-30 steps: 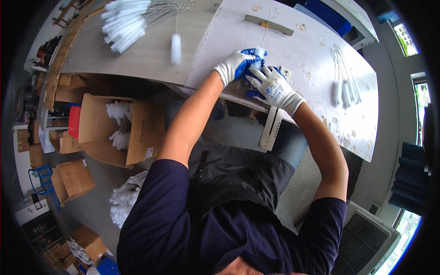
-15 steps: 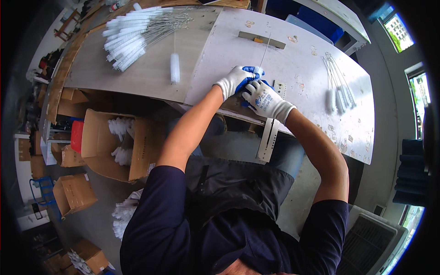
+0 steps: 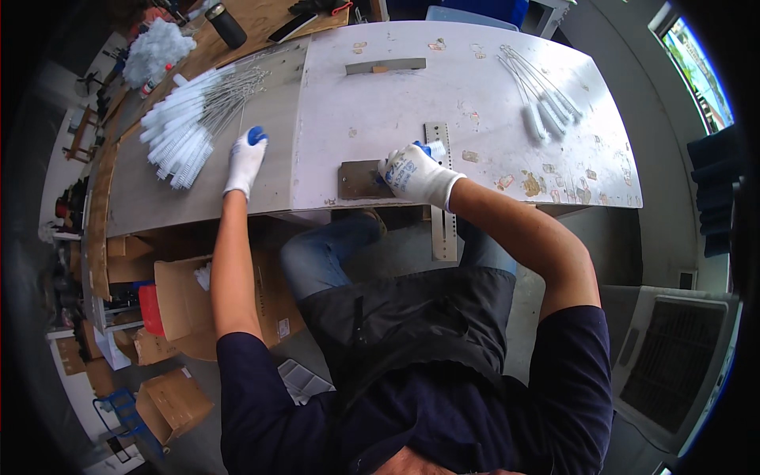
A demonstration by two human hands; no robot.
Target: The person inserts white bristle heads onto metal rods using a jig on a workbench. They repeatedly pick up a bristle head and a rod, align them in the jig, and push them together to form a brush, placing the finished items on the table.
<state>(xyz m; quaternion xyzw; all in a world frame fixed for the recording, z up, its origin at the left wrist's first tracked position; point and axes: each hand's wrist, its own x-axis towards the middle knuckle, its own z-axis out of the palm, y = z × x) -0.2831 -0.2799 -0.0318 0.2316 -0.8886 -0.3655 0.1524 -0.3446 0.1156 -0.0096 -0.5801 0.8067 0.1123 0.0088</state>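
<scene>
My left hand [image 3: 248, 158], in a white glove with blue fingertips, is closed at the left part of the bench, beside a pile of white bottle brushes [image 3: 182, 131]. A thin wire stem shows just above its fingers; the bristles beneath are hidden. My right hand [image 3: 413, 174], gloved alike, is closed on a white-bristled brush, whose end [image 3: 435, 148] pokes out past the fingers. Under and beside this hand sits a dark metal block [image 3: 360, 180]. Right by it, a perforated metal strip [image 3: 440, 226] runs across the bench edge.
Several finished-looking wire brushes [image 3: 546, 111] lie at the right of the bench. A metal bar [image 3: 385, 66] is at the far side. A black bottle [image 3: 226, 25] and a phone [image 3: 293, 27] stand and lie far left. Cardboard boxes [image 3: 174, 400] are on the floor to the left.
My left hand has left the right hand and moved left to where a single brush lay. My right hand stays by the metal block. The view has shifted, showing more of the far left.
</scene>
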